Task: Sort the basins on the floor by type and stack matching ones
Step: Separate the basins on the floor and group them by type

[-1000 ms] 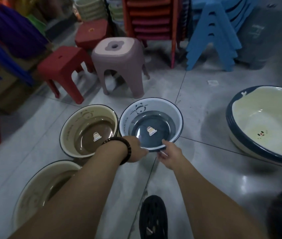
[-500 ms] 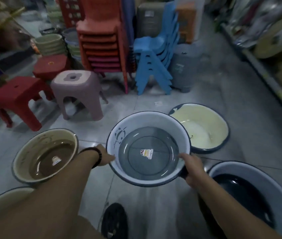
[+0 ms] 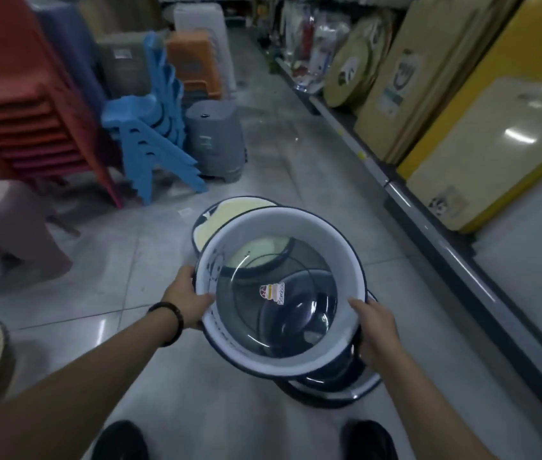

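white basin held over a dark one

both hands hold the white basin [image 3: 281, 288] in the air above the floor. the left hand [image 3: 187, 302] has its fingers curled round the left rim, and the right hand [image 3: 377, 330] grips the right rim. under it a dark basin [image 3: 329, 391] sits on the floor, with a cream basin [image 3: 229, 214] just beyond.

Dim, bluish light throughout. Glare flared on the yellow board [image 3: 495, 161] at two o'clock, softer sheen on the floor [image 3: 103, 323] at eight, a glint inside the basin [image 3: 296, 227]. Chairs [image 3: 24, 104] at ten smeared with blur; edges bowed from the wide lens.
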Tool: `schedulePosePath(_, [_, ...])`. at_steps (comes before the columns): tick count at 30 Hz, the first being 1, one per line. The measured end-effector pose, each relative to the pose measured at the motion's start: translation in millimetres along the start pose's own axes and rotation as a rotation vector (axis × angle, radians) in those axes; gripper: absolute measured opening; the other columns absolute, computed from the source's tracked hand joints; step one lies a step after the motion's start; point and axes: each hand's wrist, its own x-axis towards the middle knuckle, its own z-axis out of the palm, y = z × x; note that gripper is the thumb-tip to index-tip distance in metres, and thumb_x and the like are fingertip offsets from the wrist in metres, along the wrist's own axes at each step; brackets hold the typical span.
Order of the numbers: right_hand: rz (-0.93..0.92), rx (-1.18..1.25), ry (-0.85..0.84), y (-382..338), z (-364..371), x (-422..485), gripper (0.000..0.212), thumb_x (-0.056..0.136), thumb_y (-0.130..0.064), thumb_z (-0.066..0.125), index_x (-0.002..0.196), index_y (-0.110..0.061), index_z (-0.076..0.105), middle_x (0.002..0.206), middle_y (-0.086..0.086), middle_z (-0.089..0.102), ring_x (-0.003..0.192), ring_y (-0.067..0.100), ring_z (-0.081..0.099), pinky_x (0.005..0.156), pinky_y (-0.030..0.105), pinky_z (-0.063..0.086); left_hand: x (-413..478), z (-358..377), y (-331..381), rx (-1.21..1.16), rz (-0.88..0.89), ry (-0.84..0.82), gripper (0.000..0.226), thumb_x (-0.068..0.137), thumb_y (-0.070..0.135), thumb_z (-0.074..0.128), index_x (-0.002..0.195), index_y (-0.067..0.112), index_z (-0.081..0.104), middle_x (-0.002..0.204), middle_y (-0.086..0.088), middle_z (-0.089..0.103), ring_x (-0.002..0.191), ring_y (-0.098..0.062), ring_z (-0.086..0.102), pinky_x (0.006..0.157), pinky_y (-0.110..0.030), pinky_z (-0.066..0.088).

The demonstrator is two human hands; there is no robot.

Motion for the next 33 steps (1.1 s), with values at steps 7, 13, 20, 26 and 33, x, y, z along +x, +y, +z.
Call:
schedulePosePath(7, [-0.119, -0.228, 0.292, 37.5, -65.0, 13.6, 0.017, 0.096, -0.02, 0.064, 0.107, -0.03, 0.071, 0.099, -0.001, 0.076, 0.087, 0.025, 0.073, 0.087, 0.046, 0.063, 15.5, 120.0, -18.0, 0.025, 0.057, -0.046, 0.026, 0.1, 0.012, 0.058, 0.123, 0.021, 0.049, 0.108, -0.002, 0.062, 0.095, -0.025, 0.062, 0.079, -0.036, 0.052])
schedulePosePath(13, [-0.064, -0.272, 0.355, 76.2, -81.7, 27.9, 0.024, 0.101, -0.013, 0.062, 0.116, -0.032, 0.064, 0.096, -0.003, 0.07, 0.086, 0.023, 0.069, 0.076, 0.033, 0.055, 35.9, 163.6, -35.4, 0.076, 0.12, -0.051, 0.036, 0.104, 0.016, 0.053, 0.138, 0.028, 0.051, 0.116, 0.003, 0.061, 0.104, -0.023, 0.059, 0.096, -0.039, 0.051])
schedulePosePath(20, [-0.021, -0.407, 0.343, 91.2, -84.6, 42.3, 0.016, 0.1, -0.011, 0.065, 0.106, -0.025, 0.067, 0.09, -0.004, 0.069, 0.082, 0.022, 0.067, 0.081, 0.034, 0.056, 69.8, 184.2, -41.6, 0.138, 0.057, -0.094, 0.043, 0.104, 0.011, 0.051, 0.143, 0.03, 0.047, 0.117, -0.002, 0.063, 0.101, -0.027, 0.06, 0.097, -0.043, 0.052])
schedulePosePath(26, [0.087, -0.614, 0.344, 87.7, -84.4, 57.9, 0.016, 0.09, -0.007, 0.067, 0.077, -0.002, 0.075, 0.067, 0.007, 0.071, 0.06, 0.022, 0.066, 0.052, 0.026, 0.052, 96.3, 195.5, -52.3, 0.222, 0.01, -0.142, 0.037, 0.105, 0.012, 0.05, 0.14, 0.021, 0.049, 0.118, -0.008, 0.064, 0.099, -0.027, 0.06, 0.092, -0.041, 0.053])
schedulePosePath(33, [0.199, -0.698, 0.335, 93.0, -76.7, 61.6, 0.015, 0.088, -0.004, 0.067, 0.075, 0.003, 0.068, 0.071, 0.013, 0.07, 0.061, 0.027, 0.066, 0.051, 0.028, 0.053, 115.7, 204.2, -54.4, 0.328, 0.002, -0.151, 0.037, 0.105, 0.013, 0.049, 0.141, 0.021, 0.045, 0.112, -0.009, 0.062, 0.094, -0.029, 0.058, 0.086, -0.041, 0.053])
